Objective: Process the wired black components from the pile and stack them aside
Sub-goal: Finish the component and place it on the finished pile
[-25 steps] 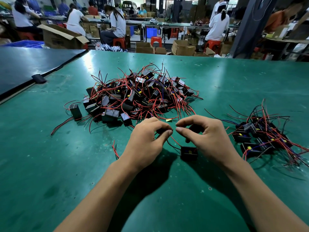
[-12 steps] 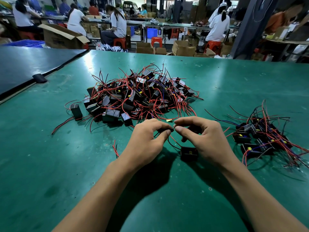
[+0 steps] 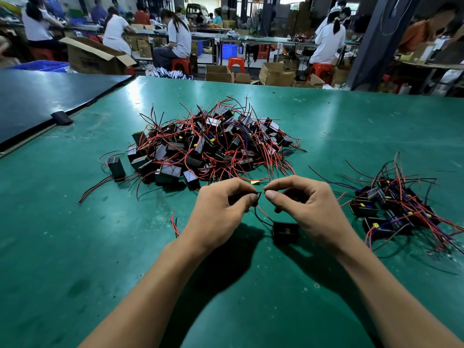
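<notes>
Over the green table [image 3: 75, 247], my left hand [image 3: 221, 212] and right hand [image 3: 308, 209] curl knuckle to knuckle, each pinching a wire end [image 3: 258, 194]. Below my right palm sits the black component [image 3: 285, 231]. Beyond lies the pile [image 3: 208, 146]; right, the finished stack [image 3: 396, 209]. Workers sit behind.

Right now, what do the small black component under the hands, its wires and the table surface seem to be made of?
Black component: probably moulded plastic, matte, box-shaped with crisp edges and a small yellow mark on top.
Wires: thin leads in red and black insulation, likely soft plastic, since they curve freely.
Table surface: green mat, perhaps rubber or vinyl, semi-gloss with soft light reflections and scuffs.
</notes>
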{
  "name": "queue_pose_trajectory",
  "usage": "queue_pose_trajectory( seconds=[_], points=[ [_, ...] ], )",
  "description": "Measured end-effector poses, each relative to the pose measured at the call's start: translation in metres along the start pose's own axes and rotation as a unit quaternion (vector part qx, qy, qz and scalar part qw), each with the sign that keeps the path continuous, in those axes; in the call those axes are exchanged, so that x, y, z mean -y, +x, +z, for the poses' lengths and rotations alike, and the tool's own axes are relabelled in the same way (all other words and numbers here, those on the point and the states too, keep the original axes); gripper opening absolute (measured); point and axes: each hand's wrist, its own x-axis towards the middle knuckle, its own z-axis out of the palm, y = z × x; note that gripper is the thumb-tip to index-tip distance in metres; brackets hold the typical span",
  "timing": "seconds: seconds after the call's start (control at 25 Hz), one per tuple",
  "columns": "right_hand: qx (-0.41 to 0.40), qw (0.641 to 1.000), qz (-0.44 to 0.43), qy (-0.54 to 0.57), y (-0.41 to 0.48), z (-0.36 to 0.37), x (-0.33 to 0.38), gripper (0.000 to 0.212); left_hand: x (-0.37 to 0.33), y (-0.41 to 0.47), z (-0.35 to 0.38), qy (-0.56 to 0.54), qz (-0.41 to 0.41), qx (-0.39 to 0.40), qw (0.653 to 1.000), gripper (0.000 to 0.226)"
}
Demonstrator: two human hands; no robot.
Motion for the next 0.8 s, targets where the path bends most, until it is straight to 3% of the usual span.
queue_pose_trajectory(
  seconds=[0.24, 0.44, 0.8],
  points=[
    [0.002, 1.000, 0.017, -0.009, 0.000, 0.002, -0.001, 0.008, -0.002, 0.000, -0.002, -0.005, 0.007, -0.015, 1.000, 0.006],
    [0.025, 0.994, 0.071, 0.081, 0.000, 0.011, -0.003, 0.020, -0.002, -0.002, 0.000, -0.013, 0.012, -0.027, 0.999, 0.004],
    [0.004, 0.993, 0.064, 0.096, 0.000, 0.020, -0.006, 0.031, 0.001, 0.000, 0.001, -0.009, 0.007, -0.051, 0.999, 0.005]
  ],
)
